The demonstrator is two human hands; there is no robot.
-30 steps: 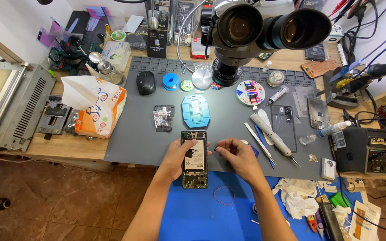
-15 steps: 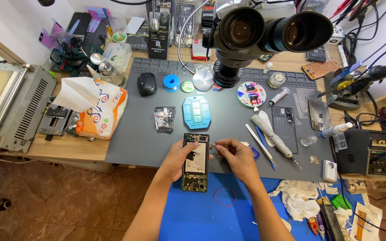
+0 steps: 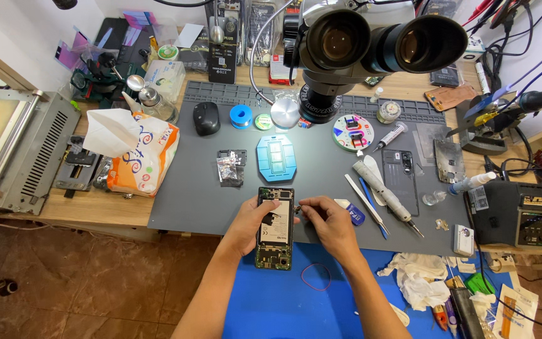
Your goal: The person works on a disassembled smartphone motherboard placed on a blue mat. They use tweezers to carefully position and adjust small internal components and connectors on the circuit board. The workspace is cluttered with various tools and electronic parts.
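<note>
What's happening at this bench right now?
A person is working on an opened phone that lies with its back off on a grey work mat. The left hand steadies the phone's left edge. The right hand pinches something small at its upper right edge; what it is cannot be made out. A microscope hangs above, and tweezers and a tissue pack lie nearby.

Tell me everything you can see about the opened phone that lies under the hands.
The phone lies flat with its back cover off, long side pointing away from the person, across the edge where the grey mat meets the blue mat. Its inside shows green circuit boards at the top and bottom and a large black and white battery between them. The left hand holds its left edge; the right hand pinches something small at its upper right edge.
</note>
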